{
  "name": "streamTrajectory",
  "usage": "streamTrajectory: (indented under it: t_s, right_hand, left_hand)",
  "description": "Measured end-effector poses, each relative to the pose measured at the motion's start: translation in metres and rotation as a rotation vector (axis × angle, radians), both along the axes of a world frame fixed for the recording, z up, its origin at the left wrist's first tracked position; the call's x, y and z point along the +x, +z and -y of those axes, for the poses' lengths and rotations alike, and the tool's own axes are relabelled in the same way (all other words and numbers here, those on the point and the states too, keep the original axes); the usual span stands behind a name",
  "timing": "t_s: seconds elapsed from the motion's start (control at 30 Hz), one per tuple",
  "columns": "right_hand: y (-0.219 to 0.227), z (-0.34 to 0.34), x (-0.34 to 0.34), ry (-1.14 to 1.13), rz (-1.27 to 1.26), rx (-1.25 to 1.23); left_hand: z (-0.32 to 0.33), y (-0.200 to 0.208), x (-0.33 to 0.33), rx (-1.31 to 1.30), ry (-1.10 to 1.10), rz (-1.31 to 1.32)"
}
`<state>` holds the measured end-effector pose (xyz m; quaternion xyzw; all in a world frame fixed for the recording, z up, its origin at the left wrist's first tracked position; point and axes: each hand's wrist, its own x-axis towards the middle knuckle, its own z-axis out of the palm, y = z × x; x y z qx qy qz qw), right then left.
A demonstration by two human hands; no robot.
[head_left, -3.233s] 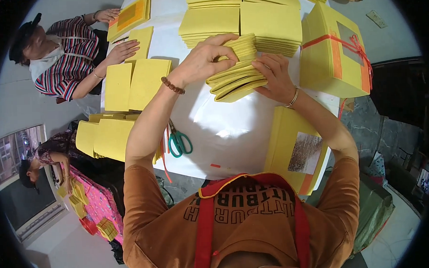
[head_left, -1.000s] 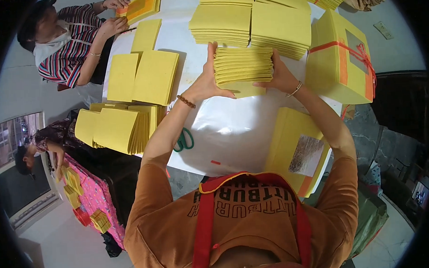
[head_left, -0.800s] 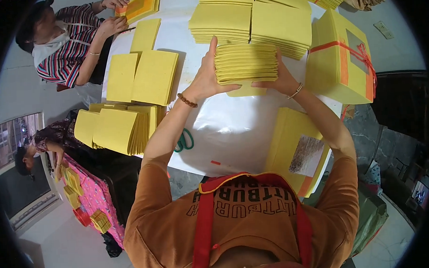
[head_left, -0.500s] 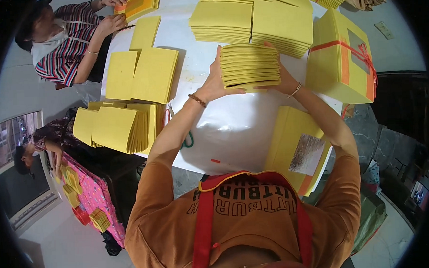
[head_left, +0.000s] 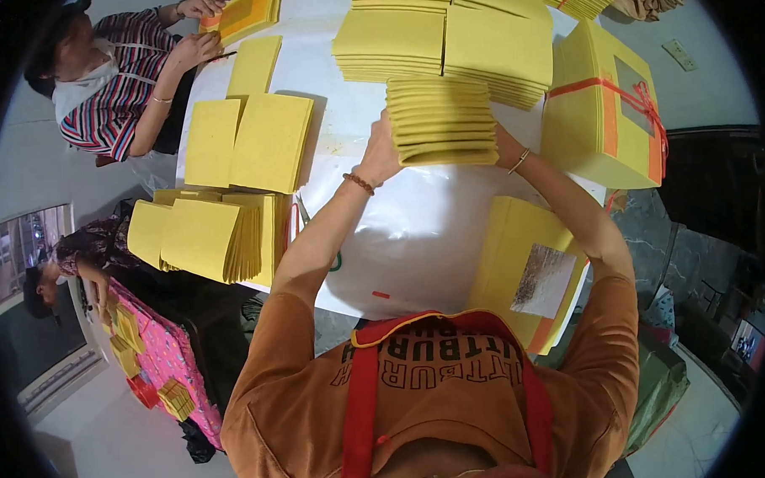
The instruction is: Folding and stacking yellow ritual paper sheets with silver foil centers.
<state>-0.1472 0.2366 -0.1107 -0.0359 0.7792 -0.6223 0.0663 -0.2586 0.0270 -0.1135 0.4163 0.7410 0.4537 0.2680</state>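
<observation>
A small paper-goods workshop is shown. A white-covered table [head_left: 416,238] is loaded with stacks of yellow paper sheets [head_left: 443,35] and a bundle tied with orange ribbon [head_left: 601,105], and more sheets are being handled by a seated co-worker [head_left: 124,88] at the far end.

The left hand [head_left: 379,155] and right hand [head_left: 506,146] clasped a yellow paper stack [head_left: 441,121] from both sides, raised above the white table [head_left: 416,229]. Beyond it lay two wider stacks [head_left: 443,39]. A tied bundle [head_left: 601,109] stood to the right, near the right wrist. A yellow pack [head_left: 527,268] lay by the table's near edge. At the left, a person in stripes [head_left: 116,80] handled yellow sheets [head_left: 244,12]
</observation>
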Motion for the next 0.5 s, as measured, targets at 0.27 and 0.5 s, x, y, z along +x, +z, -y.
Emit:
streamTrajectory:
  t_s: [0.27,0.5]
  right_hand:
    - [0.054,0.024,-0.003,-0.240,0.198,-0.489]
    - [0.074,0.033,-0.002,-0.208,0.199,-0.335]
  left_hand:
    - [0.014,0.035,0.041,0.295,0.174,0.458]
    - [0.050,0.058,0.002,0.475,0.331,0.675]
